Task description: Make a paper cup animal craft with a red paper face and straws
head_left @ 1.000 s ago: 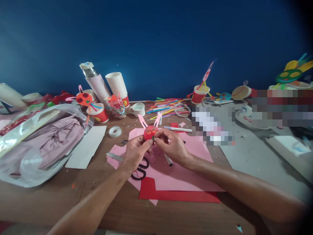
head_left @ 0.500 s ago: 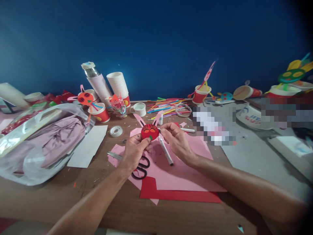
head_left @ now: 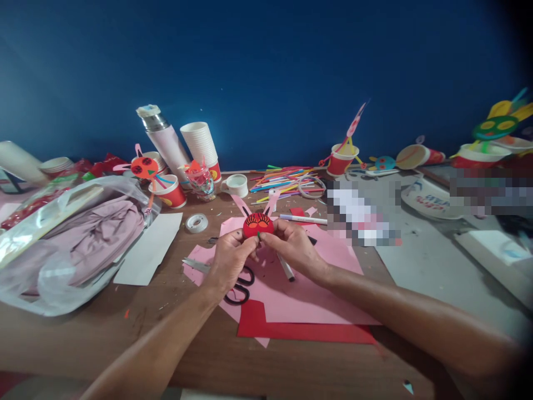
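Right hand shifted inward since 0.5 s ago, onto the lower right edge of the red paper face. I see 2 pinches closed on it, left hand at lower left. It sits mid-frame, mostly above the grip.

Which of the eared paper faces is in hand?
The black-lashed red face, pinched by both the left hand and right hand. The orange face, pink face, blue face and green face sit farther back, untouched.
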